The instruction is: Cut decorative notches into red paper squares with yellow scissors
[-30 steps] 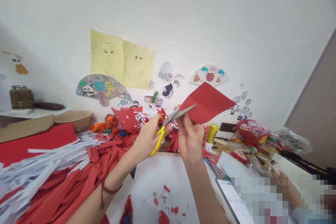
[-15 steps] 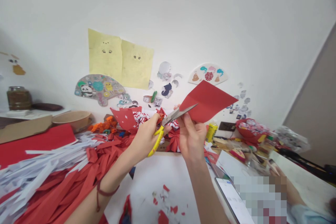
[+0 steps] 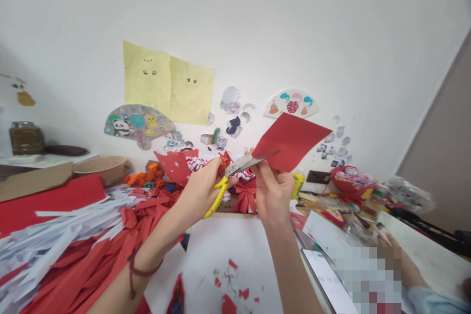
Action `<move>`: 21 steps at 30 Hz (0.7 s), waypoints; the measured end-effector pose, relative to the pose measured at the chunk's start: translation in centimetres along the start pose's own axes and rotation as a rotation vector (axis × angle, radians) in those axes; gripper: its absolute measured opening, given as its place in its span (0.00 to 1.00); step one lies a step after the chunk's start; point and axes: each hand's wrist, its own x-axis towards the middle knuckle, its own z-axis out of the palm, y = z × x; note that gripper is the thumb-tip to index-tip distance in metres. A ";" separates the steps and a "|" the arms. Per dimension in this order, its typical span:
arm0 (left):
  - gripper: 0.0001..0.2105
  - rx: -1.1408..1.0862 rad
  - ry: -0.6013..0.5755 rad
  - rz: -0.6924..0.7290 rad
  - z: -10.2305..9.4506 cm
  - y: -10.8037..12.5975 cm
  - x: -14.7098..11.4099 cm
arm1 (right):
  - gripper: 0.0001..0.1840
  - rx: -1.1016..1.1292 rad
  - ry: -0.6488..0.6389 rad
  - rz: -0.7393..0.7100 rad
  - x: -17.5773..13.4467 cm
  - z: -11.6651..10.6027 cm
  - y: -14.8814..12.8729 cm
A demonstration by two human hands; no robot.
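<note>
My left hand (image 3: 201,187) grips a pair of scissors (image 3: 221,191) with yellow handles, its fingers wrapped through the loops. The metal blades point right and lie across the lower left part of a red sheet of paper (image 3: 294,140). My right hand (image 3: 274,191) pinches that paper along its lower edge, thumb and fingers close beside the blade tips. The sheet tilts upward above the table. Below both hands lies a white sheet (image 3: 228,240) with small red paper scraps (image 3: 228,304) on it.
Red paper strips (image 3: 110,250) and white strips (image 3: 73,225) pile up on the left. A phone (image 3: 327,282) lies at the lower right, near another person's arm (image 3: 408,265). Red paper bows (image 3: 246,195) and a yellow bottle (image 3: 298,184) stand behind my hands.
My right hand has shifted slightly right and down with the red paper. The scissors have moved a little left and down, and their blades look more closed together.
</note>
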 end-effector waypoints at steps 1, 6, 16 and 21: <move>0.07 0.004 -0.003 0.000 -0.1 0.0 0.0 | 0.18 0.008 -0.007 -0.002 0.0 0.0 0.0; 0.08 0.018 -0.005 0.007 -0.4 0.0 0.1 | 0.18 0.026 -0.020 -0.024 0.1 -0.2 -0.1; 0.12 0.069 -0.006 0.045 -0.8 -0.3 0.2 | 0.17 -0.092 0.002 -0.062 0.2 -0.8 0.1; 0.13 0.075 -0.009 0.050 -1.1 -0.1 0.1 | 0.15 -0.112 -0.005 -0.067 0.3 -1.1 0.2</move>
